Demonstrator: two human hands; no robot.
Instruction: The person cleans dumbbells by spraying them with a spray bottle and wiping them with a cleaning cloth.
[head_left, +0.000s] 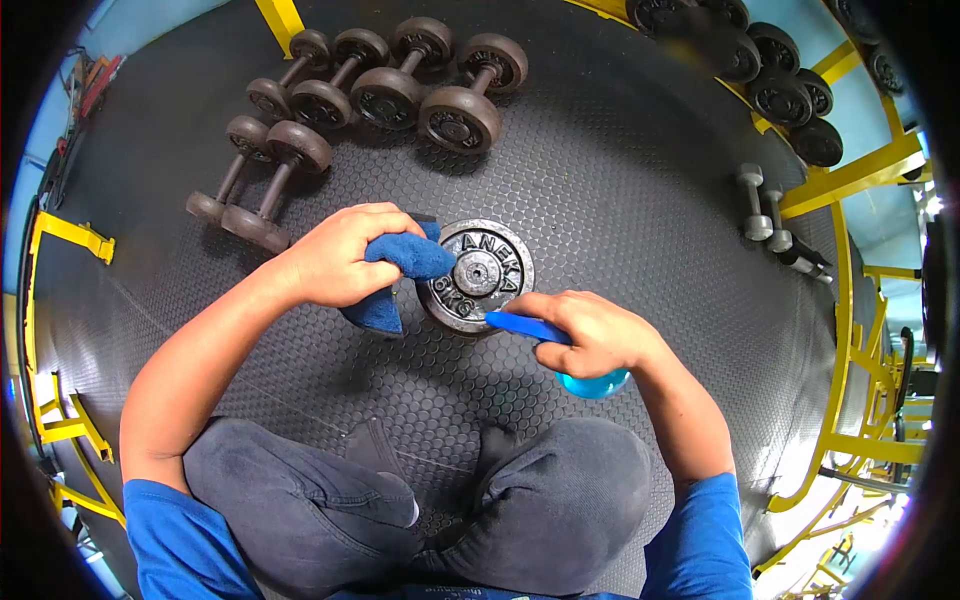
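Observation:
A round dumbbell (478,272) stands on end on the black floor, its top face lettered "ANEKA" and "6KG". My left hand (345,255) is closed around a blue cloth (410,256), which hangs down beside the dumbbell's left edge. In my right hand (595,332) is a spray bottle with a blue spray head (525,325) and light-blue liquid (592,384) below. Its nozzle points at the lower right edge of the dumbbell's face. The underside of the dumbbell is hidden.
Several brown dumbbells (460,118) lie in rows at the upper left. Two small silver dumbbells (752,200) are on the right, near a yellow rack (850,180) holding more weights. My crossed legs (560,500) fill the near floor (640,190).

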